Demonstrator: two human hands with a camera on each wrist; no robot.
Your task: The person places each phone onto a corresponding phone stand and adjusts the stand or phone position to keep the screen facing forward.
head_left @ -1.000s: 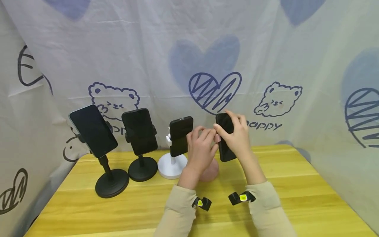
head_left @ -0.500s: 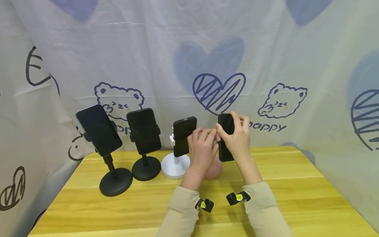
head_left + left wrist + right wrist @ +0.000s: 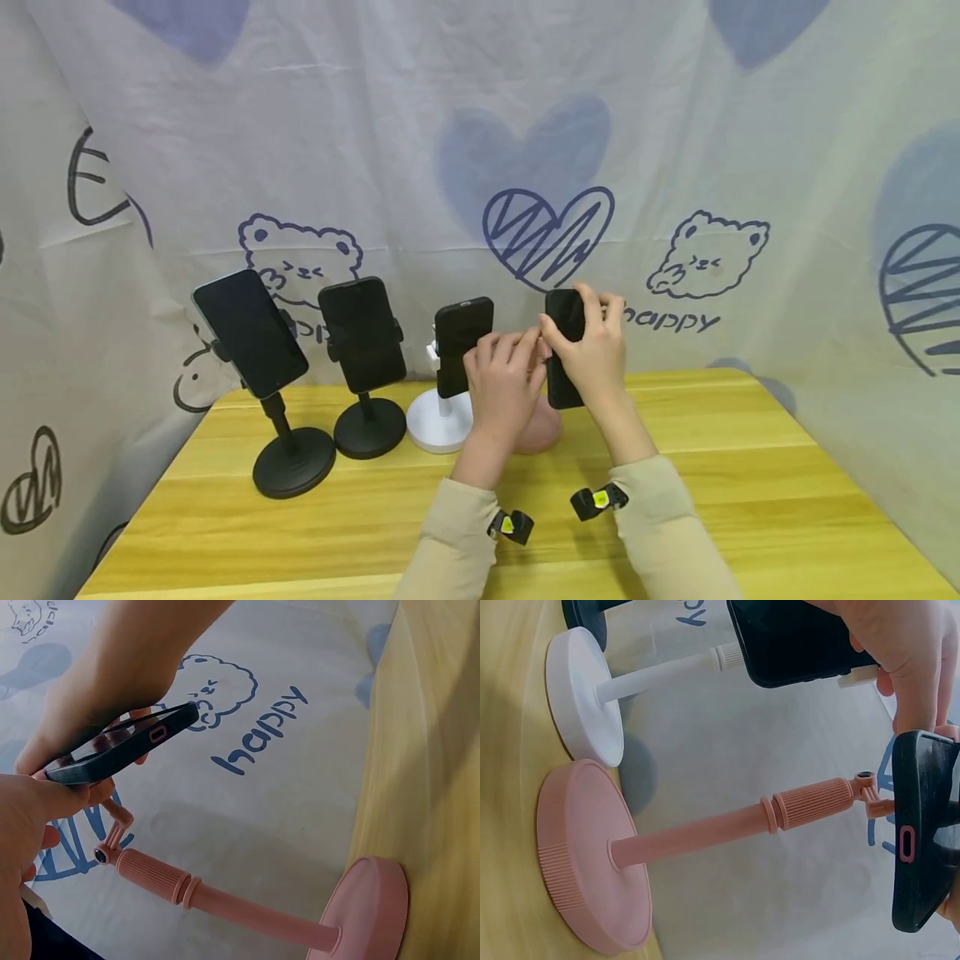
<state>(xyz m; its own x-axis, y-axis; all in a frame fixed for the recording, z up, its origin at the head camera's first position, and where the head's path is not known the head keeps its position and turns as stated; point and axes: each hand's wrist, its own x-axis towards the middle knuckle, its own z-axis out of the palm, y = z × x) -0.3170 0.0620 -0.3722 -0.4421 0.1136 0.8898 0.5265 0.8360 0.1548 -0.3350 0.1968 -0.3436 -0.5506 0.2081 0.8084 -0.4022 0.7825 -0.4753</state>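
In the head view my right hand (image 3: 596,354) grips a black smartphone (image 3: 564,375) by its side edges, fingers over the far edge and thumb on the near one. My left hand (image 3: 501,387) is at the phone's left edge, its curled fingers pinching the clamp of a pink phone stand (image 3: 542,429). The phone lies against that clamp; how firmly it sits there is hidden by the fingers. The left wrist view shows the phone (image 3: 142,742) end-on, tilted above the stand's ribbed neck (image 3: 154,874). In the right wrist view the pink stand's round base (image 3: 592,855) rests on the table.
Left of the hands stand a white stand (image 3: 437,429) with a phone (image 3: 457,350), a black stand (image 3: 367,429) with a phone (image 3: 362,333), and a farther-left black stand (image 3: 294,462) with a tilted phone (image 3: 251,333). A printed curtain (image 3: 675,125) hangs behind the wooden table (image 3: 750,500).
Both hands have shifted slightly left with the phone, which now looks more upright. The view has swayed a little. The other stands keep their places.
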